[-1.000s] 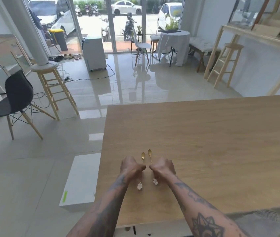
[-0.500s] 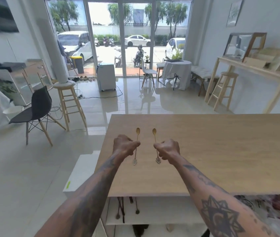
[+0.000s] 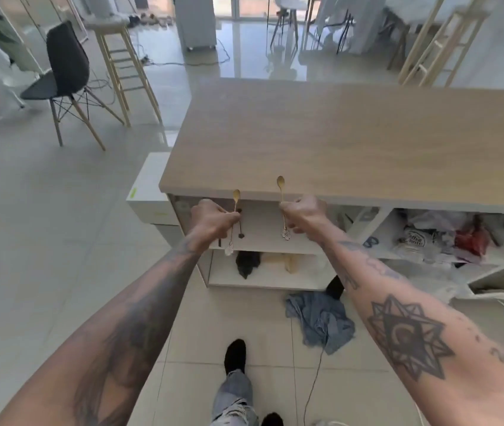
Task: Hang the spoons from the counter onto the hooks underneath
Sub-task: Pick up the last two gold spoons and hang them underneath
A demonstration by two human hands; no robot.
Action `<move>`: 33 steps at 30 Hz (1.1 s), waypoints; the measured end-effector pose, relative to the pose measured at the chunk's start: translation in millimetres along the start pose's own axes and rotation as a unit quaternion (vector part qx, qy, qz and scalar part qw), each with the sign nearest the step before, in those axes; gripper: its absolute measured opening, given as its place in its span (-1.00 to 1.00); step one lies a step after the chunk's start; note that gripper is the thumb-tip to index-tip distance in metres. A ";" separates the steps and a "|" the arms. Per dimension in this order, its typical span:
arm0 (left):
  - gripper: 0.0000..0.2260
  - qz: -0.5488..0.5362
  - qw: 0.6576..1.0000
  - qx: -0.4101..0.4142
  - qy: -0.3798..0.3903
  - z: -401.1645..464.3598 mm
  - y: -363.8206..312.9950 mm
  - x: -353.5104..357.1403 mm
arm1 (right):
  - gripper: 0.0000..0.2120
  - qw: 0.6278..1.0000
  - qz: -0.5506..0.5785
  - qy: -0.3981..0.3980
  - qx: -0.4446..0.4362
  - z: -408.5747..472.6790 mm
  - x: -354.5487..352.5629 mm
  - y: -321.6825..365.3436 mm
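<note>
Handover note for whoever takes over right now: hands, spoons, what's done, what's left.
Left hand: shut on the left spoon, pinched mid-handle, bowl up, flower end hanging down.
Right hand: shut on the right spoon, same way up.
Both spoons are off the counter, held in front of its near edge, level with the open shelf underneath.
Dark utensils already hang in that shelf just behind the left hand; the hooks themselves cannot be made out.
Done: both spoons picked up.
Left: hang each one on a hook and let go.
</note>
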State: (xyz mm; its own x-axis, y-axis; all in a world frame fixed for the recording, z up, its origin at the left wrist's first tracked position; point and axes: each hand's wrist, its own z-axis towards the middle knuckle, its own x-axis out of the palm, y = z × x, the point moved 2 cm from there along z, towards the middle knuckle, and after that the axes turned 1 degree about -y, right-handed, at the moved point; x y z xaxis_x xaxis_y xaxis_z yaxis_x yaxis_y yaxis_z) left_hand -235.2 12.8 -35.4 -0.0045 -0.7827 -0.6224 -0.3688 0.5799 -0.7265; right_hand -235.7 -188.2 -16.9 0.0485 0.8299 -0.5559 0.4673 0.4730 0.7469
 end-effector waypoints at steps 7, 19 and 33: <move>-0.75 0.020 0.996 -0.086 0.003 19.2 99.7 45.9 | -0.69 0.997 -0.011 0.029 0.064 33.0 64.5 -85.4; -0.73 0.100 0.991 -0.094 -0.006 225.0 207.2 141.5 | -0.82 0.992 -0.061 0.045 0.100 231.0 198.4 -166.8; -0.72 0.142 0.986 -0.045 -0.077 353.9 240.5 168.8 | -0.84 0.991 -0.078 0.018 0.103 329.5 288.7 -150.1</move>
State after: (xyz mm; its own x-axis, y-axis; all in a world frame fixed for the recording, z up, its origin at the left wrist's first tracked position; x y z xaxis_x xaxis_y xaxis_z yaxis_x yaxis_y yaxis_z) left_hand 4.2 100.2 -418.3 0.0191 -0.5436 -0.8392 -0.4540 0.7431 -0.4916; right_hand -1.0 -117.2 -409.7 -0.0678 0.7633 -0.6425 0.6371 0.5287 0.5608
